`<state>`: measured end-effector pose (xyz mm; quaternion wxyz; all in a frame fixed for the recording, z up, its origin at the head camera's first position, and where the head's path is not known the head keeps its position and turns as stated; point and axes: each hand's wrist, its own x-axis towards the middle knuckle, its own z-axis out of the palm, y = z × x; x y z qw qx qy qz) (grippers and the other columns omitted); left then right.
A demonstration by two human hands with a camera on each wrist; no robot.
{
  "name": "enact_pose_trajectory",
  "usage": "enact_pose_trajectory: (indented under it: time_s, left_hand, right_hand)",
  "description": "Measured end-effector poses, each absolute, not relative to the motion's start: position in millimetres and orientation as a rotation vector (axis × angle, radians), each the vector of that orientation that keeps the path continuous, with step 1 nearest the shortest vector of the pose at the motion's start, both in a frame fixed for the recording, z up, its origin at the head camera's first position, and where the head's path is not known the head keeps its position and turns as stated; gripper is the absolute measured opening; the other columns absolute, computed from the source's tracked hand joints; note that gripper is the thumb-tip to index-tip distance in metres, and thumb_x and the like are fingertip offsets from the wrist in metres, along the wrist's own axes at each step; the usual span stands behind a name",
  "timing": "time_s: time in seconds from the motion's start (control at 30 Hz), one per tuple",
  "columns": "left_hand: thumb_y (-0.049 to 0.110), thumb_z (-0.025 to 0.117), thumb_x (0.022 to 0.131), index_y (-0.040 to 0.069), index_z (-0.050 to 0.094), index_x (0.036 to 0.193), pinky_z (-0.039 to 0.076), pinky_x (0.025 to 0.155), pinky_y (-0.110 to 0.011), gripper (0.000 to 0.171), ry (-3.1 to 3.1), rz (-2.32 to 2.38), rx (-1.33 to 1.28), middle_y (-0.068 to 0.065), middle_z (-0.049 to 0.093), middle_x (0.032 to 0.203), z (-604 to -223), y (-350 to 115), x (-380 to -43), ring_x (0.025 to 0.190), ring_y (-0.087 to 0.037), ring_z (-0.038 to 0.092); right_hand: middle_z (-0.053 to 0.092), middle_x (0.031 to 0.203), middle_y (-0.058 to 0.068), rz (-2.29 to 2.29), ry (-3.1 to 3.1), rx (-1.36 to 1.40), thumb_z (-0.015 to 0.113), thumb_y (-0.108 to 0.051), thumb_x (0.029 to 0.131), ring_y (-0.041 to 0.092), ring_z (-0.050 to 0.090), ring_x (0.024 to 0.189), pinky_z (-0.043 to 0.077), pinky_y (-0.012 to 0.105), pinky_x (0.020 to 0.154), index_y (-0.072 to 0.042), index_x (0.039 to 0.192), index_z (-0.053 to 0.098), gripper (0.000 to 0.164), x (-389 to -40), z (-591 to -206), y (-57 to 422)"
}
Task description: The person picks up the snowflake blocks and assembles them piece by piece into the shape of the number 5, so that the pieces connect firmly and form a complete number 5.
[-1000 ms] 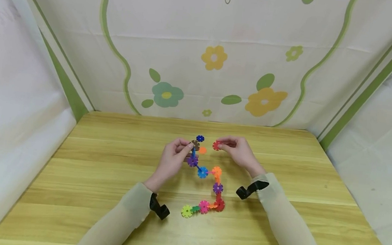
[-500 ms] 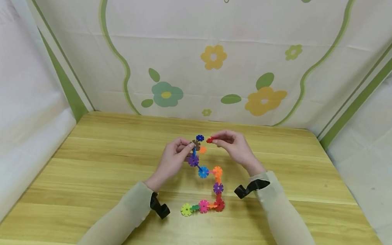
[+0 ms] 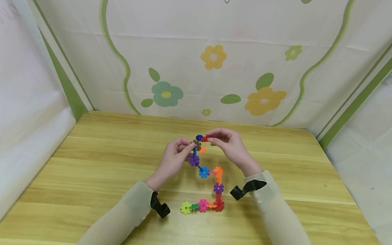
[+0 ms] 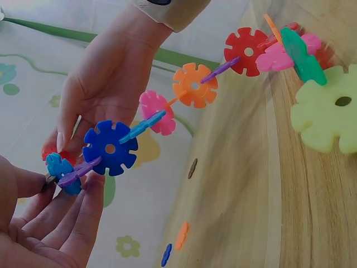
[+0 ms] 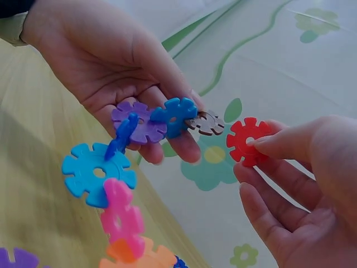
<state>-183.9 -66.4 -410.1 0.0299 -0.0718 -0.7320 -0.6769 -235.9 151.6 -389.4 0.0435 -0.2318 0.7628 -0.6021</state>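
Observation:
In the head view my left hand (image 3: 173, 154) pinches a brown notched snowflake disc (image 3: 197, 145) at the upper end of a linked chain. The chain runs through a purple disc (image 3: 194, 161), a blue disc (image 3: 204, 172), an orange disc (image 3: 218, 172) and a red disc (image 3: 218, 205) to a yellow-green disc (image 3: 186, 208). Between thumb and fingers my right hand (image 3: 229, 145) pinches a separate red disc (image 5: 250, 141). The right wrist view shows its edge facing the brown disc (image 5: 206, 123), a small gap between them.
A loose orange disc (image 4: 182, 236), a dark blue disc (image 4: 167, 255) and a brown disc (image 4: 193, 168) lie on the wooden table (image 3: 110, 224). A white flower-print cloth (image 3: 190, 28) stands behind the table, with white cloth at both sides.
My right hand has moved left with the red disc, bringing it close to the brown disc, and the red disc has turned. My left hand has hardly moved.

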Motion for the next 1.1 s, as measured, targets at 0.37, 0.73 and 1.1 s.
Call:
enact_pose_trajectory:
  time_s: [0.37, 0.73, 1.1]
  left_hand:
    - [0.017, 0.059, 0.106, -0.001, 0.065, 0.106, 0.062, 0.073, -0.035, 0.019, -2.266, -2.115, -0.226, -0.018, 0.073, 0.097, -411.0, -66.6, -184.1, 0.086, -0.035, 0.072]
    - [0.019, 0.057, 0.107, -0.003, 0.064, 0.110, 0.062, 0.073, -0.036, 0.024, -2.279, -2.108, -0.183, -0.019, 0.073, 0.102, -408.2, -65.8, -185.5, 0.086, -0.030, 0.072]
    - [0.021, 0.059, 0.106, -0.001, 0.065, 0.106, 0.062, 0.073, -0.035, 0.023, -2.286, -2.052, -0.194, -0.020, 0.073, 0.102, -410.6, -65.6, -186.7, 0.085, -0.025, 0.072]
  right_hand:
    - [0.070, 0.113, 0.012, -1.908, 2.219, -0.728, 0.064, -0.011, 0.102, 0.029, 0.065, 0.106, 0.054, 0.045, 0.095, -0.004, 0.115, 0.071, 0.016, -232.5, -391.6, 145.7]
    - [0.070, 0.124, 0.015, -2.000, 2.118, -0.660, 0.066, -0.016, 0.102, 0.027, 0.066, 0.113, 0.053, 0.039, 0.098, -0.003, 0.125, 0.072, 0.027, -231.3, -400.9, 141.6]
    - [0.069, 0.125, 0.016, -2.133, 2.010, -0.564, 0.067, -0.018, 0.101, 0.028, 0.067, 0.114, 0.052, 0.040, 0.099, 0.002, 0.129, 0.068, 0.035, -227.6, -407.7, 133.4]
